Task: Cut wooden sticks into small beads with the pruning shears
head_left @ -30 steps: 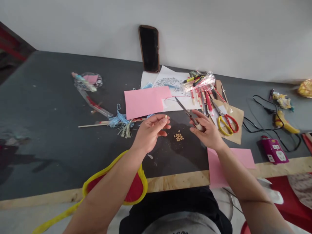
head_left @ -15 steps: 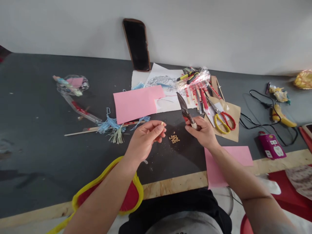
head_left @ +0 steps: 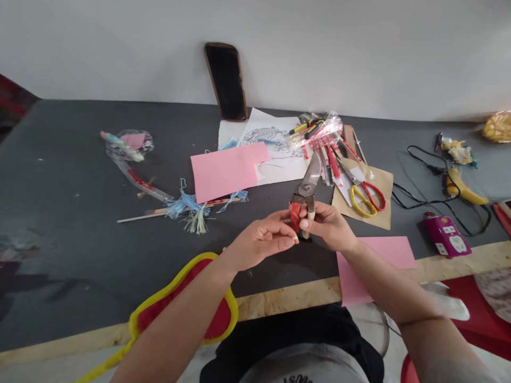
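Broadly, the dark counter (head_left: 72,223) runs wall to wall, its near edge bare wood. Left of centre on it lies a pink sheet (head_left: 225,170), with yellow-and-red scissors (head_left: 367,196) on brown paper to the right. Above the near middle, the right hand (head_left: 328,226) has its grip closed around the shears (head_left: 304,194), blades pointing away. Touching the shears' red handle, the left hand (head_left: 261,242) pinches its fingertips together; whether it holds anything I cannot tell.
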Available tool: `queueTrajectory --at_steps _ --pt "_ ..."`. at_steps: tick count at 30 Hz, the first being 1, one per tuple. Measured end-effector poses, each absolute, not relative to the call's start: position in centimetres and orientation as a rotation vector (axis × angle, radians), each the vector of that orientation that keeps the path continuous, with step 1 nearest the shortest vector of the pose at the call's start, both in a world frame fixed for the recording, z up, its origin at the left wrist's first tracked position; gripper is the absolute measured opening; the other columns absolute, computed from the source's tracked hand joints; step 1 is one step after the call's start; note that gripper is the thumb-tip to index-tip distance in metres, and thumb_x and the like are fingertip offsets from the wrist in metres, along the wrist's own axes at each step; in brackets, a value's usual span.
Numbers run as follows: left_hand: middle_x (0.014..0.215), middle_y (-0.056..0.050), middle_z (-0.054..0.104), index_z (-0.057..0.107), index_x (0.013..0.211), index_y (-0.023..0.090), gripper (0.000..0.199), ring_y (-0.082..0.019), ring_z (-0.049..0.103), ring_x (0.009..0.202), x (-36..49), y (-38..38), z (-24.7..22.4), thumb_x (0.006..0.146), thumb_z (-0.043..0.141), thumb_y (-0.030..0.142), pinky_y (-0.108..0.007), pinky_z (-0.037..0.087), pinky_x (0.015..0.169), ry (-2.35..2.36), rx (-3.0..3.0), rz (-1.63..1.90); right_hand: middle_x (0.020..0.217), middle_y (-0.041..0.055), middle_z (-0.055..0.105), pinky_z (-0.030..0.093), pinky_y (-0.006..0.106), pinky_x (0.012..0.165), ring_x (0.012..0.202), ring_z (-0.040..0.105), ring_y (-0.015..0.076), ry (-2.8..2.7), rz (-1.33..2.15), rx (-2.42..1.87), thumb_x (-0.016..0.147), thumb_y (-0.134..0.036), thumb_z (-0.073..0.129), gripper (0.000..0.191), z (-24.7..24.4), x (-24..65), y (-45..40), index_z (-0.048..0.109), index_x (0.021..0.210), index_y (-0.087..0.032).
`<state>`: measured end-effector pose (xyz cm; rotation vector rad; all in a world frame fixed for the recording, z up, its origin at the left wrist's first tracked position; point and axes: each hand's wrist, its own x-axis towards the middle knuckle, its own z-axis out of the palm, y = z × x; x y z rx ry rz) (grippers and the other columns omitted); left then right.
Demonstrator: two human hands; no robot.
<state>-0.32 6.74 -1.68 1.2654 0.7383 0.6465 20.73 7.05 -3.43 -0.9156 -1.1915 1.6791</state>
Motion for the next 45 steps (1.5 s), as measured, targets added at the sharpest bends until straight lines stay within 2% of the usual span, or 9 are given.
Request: queueTrajectory --at_steps 11,14,20,23,26,30,35,40,45 --pt "0.1 -0.007 0.067 0.083 0.087 0.028 0.018 -0.024 0.062 0.107 0.0 6.9 -2.4 0.085 0.075 0.044 -0.036 0.053 0.093 0.823 1.365 0.605 0.075 -0.0022 0.056 0.048 0.027 0.06 0.063 0.053 0.012 -1.587 1.338 -1.061 0.095 -0.064 0.055 0.042 -2.8 19.8 7.0 0.053 0.092 -0.023" --pt "0.108 -0.008 0.066 0.083 0.086 0.027 0.018 -0.024 0.063 0.105 0.0 7.0 -2.4 0.082 0.077 0.044 -0.036 0.054 0.092 0.845 1.323 0.66 0.078 -0.0013 0.055 0.048 0.028 0.064 0.066 0.052 0.0127 -1.631 1.271 -1.081 0.098 -0.062 0.052 0.04 -2.7 19.7 7.2 0.053 0.092 -0.022" --pt "0.117 -0.01 0.068 0.083 0.084 0.024 0.015 -0.031 0.044 0.141 -0.6 7.3 -1.8 0.084 0.076 0.038 -0.038 0.047 0.108 0.861 1.472 0.665 0.087 0.0029 0.057 0.048 0.031 0.071 0.081 0.055 0.017 -1.74 1.134 -1.038 0.099 -0.06 0.052 0.038 -3.2 20.2 7.6 0.056 0.096 -0.022" --pt "0.134 -0.009 0.063 0.083 0.086 0.024 0.016 -0.031 0.054 0.13 -0.8 7.2 -1.8 0.086 0.075 0.038 -0.035 0.053 0.094 0.825 1.416 0.689 0.084 0.0024 0.054 0.046 0.031 0.071 0.08 0.052 0.0171 -1.798 0.976 -1.127 0.097 -0.061 0.055 0.04 -3.5 20.6 7.6 0.055 0.088 -0.022" --pt "0.144 -0.007 0.057 0.083 0.087 0.024 0.016 -0.024 0.064 0.107 -0.7 7.0 -2.2 0.085 0.077 0.039 -0.03 0.055 0.074 0.747 1.228 0.785 0.09 0.003 0.059 0.048 0.031 0.073 0.08 0.056 0.0164 -1.756 1.109 -1.104 0.097 -0.061 0.055 0.041 -3.7 20.8 7.5 0.057 0.102 -0.02" --pt "0.141 -0.009 0.057 0.083 0.081 0.023 0.014 -0.017 0.063 0.088 -0.6 7.0 -2.0 0.079 0.082 0.036 -0.028 0.053 0.065 0.665 1.04 0.863 0.101 0.0051 0.066 0.052 0.031 0.073 0.085 0.064 0.0176 -1.575 1.478 -0.896 0.096 -0.059 0.058 0.045 -3.6 20.5 7.3 0.053 0.121 -0.022" --pt "0.135 -0.011 0.06 0.082 0.078 0.02 0.017 -0.014 0.059 0.079 -0.8 6.9 -1.6 0.079 0.083 0.037 -0.026 0.048 0.061 0.62 1.046 0.773 0.088 -0.0007 0.064 0.053 0.031 0.071 0.074 0.062 0.014 -1.312 1.707 -0.805 0.089 -0.047 0.072 0.032 -3.6 20.4 7.2 0.059 0.106 -0.024" --pt "0.125 -0.011 0.064 0.083 0.078 0.023 0.016 -0.014 0.058 0.076 -1.3 7.0 -2.0 0.078 0.083 0.039 -0.028 0.045 0.061 0.586 1.03 0.802 0.102 0.0022 0.067 0.055 0.039 0.086 0.094 0.065 0.0195 -0.984 1.737 -0.751 0.077 -0.035 0.077 0.022 -3.7 20.5 7.2 0.059 0.079 -0.023" --pt "0.116 -0.012 0.069 0.083 0.078 0.023 0.017 -0.019 0.063 0.083 -1.8 7.3 -2.2 0.077 0.084 0.04 -0.029 0.047 0.06 0.578 1.031 0.758 0.11 0.0047 0.069 0.05 0.053 0.102 0.11 0.066 0.0263 -0.89 1.891 -0.636 0.072 -0.033 0.075 0.023 -2.4 20.8 7.1 0.054 0.076 -0.025"
